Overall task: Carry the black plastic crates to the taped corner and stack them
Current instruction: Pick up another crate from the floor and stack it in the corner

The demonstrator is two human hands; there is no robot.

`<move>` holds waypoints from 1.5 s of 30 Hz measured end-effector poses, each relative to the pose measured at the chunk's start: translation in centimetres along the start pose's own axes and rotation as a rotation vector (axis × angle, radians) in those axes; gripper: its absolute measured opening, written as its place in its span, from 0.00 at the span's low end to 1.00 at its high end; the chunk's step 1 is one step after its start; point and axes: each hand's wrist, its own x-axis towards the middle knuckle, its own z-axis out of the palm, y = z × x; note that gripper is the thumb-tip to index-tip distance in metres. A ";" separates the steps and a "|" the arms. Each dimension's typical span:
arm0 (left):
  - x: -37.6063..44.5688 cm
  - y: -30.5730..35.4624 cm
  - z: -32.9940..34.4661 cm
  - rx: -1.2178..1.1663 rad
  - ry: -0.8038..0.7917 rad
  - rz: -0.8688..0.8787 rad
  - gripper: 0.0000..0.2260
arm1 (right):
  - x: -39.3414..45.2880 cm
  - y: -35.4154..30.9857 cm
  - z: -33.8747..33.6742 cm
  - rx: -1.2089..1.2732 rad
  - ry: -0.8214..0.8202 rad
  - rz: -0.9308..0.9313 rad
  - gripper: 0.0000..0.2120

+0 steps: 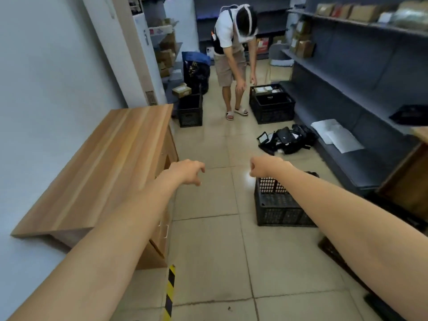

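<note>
An empty black plastic crate (pixel 281 203) stands on the tiled floor just right of centre, partly behind my right forearm. My right hand (pixel 264 166) hovers above its far left corner, fingers curled in, holding nothing. My left hand (pixel 187 171) hangs over bare floor to the crate's left, fingers loosely apart and empty. Farther back stand two more black crates: one (pixel 272 105) with boxes inside on the right, one (pixel 190 111) on the left by the desk's end. A strip of yellow-black tape (pixel 169 291) runs along the floor near the bottom.
A wooden desk (pixel 97 167) fills the left side. Another person (pixel 232 54) bends over near the far right crate. Dark bags (pixel 286 140) lie on the floor ahead. Grey shelving (pixel 347 72) lines the right wall; cardboard boxes (pixel 181 90) sit at the back left.
</note>
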 end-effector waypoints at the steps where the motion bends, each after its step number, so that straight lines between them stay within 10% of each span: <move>1: 1.4 2.2 0.0 0.012 -0.009 0.034 0.23 | -0.4 2.6 0.3 0.011 -0.001 0.025 0.18; 14: 16.1 21.3 -1.6 0.098 -0.012 0.333 0.26 | -2.4 25.0 3.8 0.162 -0.039 0.398 0.18; 45: 58.1 30.8 -6.2 0.269 -0.159 0.538 0.27 | 29.5 45.2 -1.2 0.333 -0.156 0.589 0.18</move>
